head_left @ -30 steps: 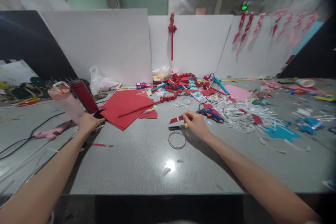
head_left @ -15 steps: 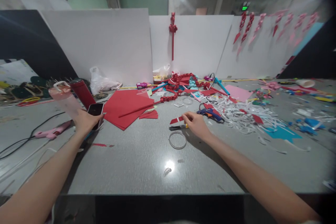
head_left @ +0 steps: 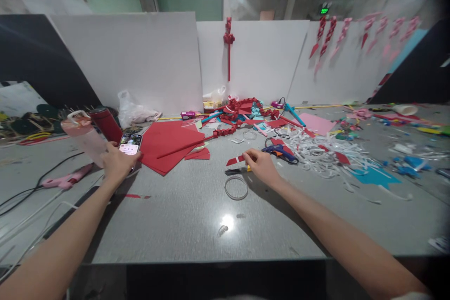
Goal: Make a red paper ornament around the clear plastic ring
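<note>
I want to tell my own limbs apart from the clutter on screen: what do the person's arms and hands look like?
The left hand and right hand are ungloved, and both forearms are bare, with no watch or bracelet visible. A pale patch at the bottom edge by the right arm may be a sleeve; too little shows.

the grey surface (head_left: pixel 168 225) carries red paper sheets (head_left: pixel 167 140) left of centre and a grey ring (head_left: pixel 226 194) nearer its front edge. a pink glue gun (head_left: pixel 68 178) lies further left; a blue glue gun (head_left: pixel 282 152), tangled white strips (head_left: pixel 312 151) and blue paper (head_left: pixel 376 177) lie to the right.
</note>
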{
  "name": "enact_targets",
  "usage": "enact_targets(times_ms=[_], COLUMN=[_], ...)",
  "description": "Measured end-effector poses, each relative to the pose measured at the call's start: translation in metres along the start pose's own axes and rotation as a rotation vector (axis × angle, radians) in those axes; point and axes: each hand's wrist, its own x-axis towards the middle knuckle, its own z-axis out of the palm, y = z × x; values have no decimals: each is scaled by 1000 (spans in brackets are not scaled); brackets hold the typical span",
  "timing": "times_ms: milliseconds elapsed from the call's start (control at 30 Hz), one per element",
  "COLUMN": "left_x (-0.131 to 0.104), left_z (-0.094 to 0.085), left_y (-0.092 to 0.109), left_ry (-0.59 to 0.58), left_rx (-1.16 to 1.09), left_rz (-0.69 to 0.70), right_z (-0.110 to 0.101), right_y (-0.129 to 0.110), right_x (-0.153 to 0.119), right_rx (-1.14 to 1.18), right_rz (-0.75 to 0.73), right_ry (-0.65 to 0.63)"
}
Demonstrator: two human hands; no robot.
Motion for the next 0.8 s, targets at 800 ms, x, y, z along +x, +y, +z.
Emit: enact_targets(times_ms=[800], left_x=[16], left_z=[9], left_y=[34], left_ry=[-77], left_rx=[69], left_rz=[194], right_z=[-1], right_y=[0], right_x=[3], right_rx=[53], right_rz=[29], right_ry=[13])
